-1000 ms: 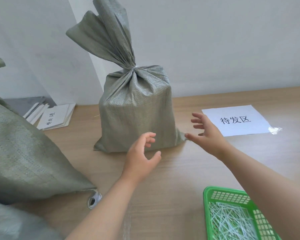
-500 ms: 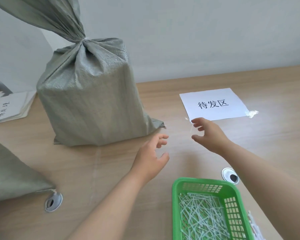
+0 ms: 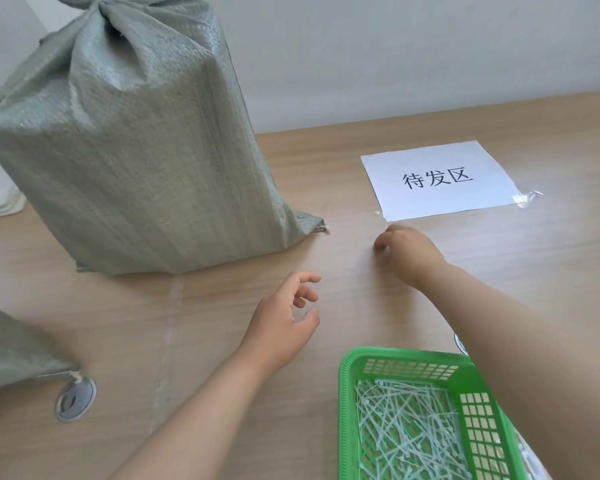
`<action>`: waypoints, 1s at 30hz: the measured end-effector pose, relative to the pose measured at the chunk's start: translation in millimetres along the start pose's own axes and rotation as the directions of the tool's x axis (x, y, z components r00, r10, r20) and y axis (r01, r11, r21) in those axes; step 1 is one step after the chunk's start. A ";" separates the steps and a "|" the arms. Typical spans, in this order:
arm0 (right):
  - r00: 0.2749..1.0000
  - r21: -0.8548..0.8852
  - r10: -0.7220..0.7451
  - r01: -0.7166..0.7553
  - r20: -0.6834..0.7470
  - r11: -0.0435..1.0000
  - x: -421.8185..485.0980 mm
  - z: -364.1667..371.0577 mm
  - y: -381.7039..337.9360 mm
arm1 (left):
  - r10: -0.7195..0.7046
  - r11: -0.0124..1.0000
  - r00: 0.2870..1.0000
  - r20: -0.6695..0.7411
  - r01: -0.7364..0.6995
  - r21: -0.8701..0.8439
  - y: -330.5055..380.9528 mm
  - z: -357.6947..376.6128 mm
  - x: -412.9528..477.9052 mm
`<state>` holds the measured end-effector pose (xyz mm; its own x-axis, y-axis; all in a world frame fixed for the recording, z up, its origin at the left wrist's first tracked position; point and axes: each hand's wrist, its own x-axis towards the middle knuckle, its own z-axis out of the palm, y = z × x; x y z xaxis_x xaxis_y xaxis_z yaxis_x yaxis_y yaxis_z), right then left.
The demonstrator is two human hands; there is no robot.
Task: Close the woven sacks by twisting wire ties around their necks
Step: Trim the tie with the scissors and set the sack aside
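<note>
the tied woven sack [image 3: 136, 150] stands upright in the upper left of the frame on the bench [image 3: 222, 341], its neck cinched. our left hand [image 3: 281, 327] hovers spread and empty at centre; our right hand [image 3: 406, 251] curls fingertips down below the paper label [image 3: 440, 178], and we cannot tell whether it pinches anything. ties fill the green basket [image 3: 347, 375], lower right.

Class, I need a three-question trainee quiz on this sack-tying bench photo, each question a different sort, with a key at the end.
1. True or false: the upright grey-green woven sack has its neck gathered at the top.
2. Multiple choice: the pale wire ties lie in A) a green plastic basket B) a cardboard box C) a metal tin.
3. Fill in: the right hand, fingers curled down at the wooden table, sits just below the white paper ____ with printed characters.

Key: 1 true; 2 A; 3 sign. Extra: the left hand hovers open, holding nothing.
</note>
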<state>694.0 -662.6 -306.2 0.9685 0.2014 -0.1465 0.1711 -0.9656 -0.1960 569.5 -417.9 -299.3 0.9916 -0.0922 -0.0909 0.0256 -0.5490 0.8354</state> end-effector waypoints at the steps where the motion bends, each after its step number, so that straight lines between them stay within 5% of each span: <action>1: 1.000 -0.020 -0.003 0.003 -0.001 1.000 0.3 0.8 0.9 | -0.001 1.000 1.000 0.004 0.001 -0.001 -1.0 0.4 -1.3; 19: 0.978 -0.138 0.160 -0.141 0.137 0.980 -29.2 1.5 -4.7 | -0.027 0.997 0.999 0.044 0.031 -0.076 7.1 4.3 -21.0; 25: 0.998 0.182 0.058 -0.059 0.006 0.982 -50.1 -25.8 -17.9 | -0.042 0.996 0.996 0.076 0.048 -0.076 15.9 3.1 -28.9; 30: 0.991 0.539 0.083 -0.015 -0.103 0.842 -95.4 -59.7 -39.2 | -0.058 0.991 0.997 0.058 0.064 -0.119 28.9 3.8 -44.2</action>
<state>605.7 -653.8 -226.6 0.9928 0.1023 -0.0616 0.0324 -0.7270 -0.6858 525.9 -432.8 -273.2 0.9794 -0.1085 -0.1704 0.1042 -0.4509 0.8865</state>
